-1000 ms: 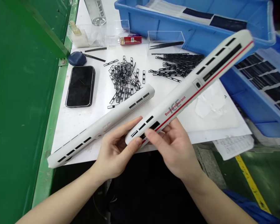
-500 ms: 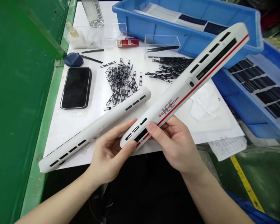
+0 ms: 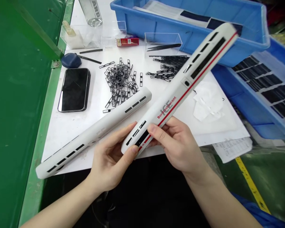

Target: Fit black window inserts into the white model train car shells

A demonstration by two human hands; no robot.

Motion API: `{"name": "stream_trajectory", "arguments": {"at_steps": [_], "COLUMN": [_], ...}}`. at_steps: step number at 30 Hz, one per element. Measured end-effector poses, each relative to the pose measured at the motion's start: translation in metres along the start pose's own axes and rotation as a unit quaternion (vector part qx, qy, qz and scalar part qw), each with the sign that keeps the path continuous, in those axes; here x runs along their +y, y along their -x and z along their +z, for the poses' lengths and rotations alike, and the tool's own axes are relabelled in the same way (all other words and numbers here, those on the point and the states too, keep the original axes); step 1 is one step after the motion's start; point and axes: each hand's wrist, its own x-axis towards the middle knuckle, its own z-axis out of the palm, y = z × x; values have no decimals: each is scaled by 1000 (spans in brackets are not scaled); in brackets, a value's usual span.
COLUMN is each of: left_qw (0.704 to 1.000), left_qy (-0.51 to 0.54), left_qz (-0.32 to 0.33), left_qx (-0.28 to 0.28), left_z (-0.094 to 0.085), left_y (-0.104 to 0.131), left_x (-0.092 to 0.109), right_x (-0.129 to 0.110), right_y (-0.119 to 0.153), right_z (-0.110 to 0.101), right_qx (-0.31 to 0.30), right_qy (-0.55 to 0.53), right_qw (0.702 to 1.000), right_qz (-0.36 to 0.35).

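Note:
A long white train car shell (image 3: 178,91) with a red stripe, dark windows and "ICE Bordrestaurant" lettering tilts up to the right, above the table. My left hand (image 3: 111,158) grips its near lower end, thumb on the edge. My right hand (image 3: 177,144) holds it a little farther up, with the thumb on the side near the windows. To the left, a second white shell (image 3: 92,133) lies slantwise on the white table, close to my left hand. Beyond it is a pile of small black window-frame pieces (image 3: 120,79). Longer black strips (image 3: 165,68) lie partly behind the held shell.
A phone (image 3: 74,90) and a dark blue lump (image 3: 71,60) are at the left. Farther back stand a bottle (image 3: 91,12), clear boxes (image 3: 162,44) and a red packet (image 3: 127,41). Blue bins (image 3: 130,20) with dark parts flank the table (image 3: 54,136); a green wall rises left.
The far end of the held shell has swung left and the shell stands a little steeper. Both hands keep their grip. The whole view has shifted slightly.

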Motion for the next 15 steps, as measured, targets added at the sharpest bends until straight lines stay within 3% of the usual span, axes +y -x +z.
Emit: {"name": "stream_trajectory", "arguments": {"at_steps": [3, 9, 15], "left_qw": [1000, 1000, 999], "left_qy": [11, 21, 31], "left_qz": [-12, -8, -14], "left_qx": [-6, -19, -36], "left_z": [-1, -5, -8], "left_y": [-1, 0, 1], "left_x": [0, -1, -6], "right_x": [0, -2, -3], "right_y": [-2, 5, 9], "right_z": [1, 1, 1], "right_qx": [-6, -45, -57], "right_qy": [-12, -3, 18], "right_qw": [1000, 998, 996], "right_qz": [12, -52, -62]}}
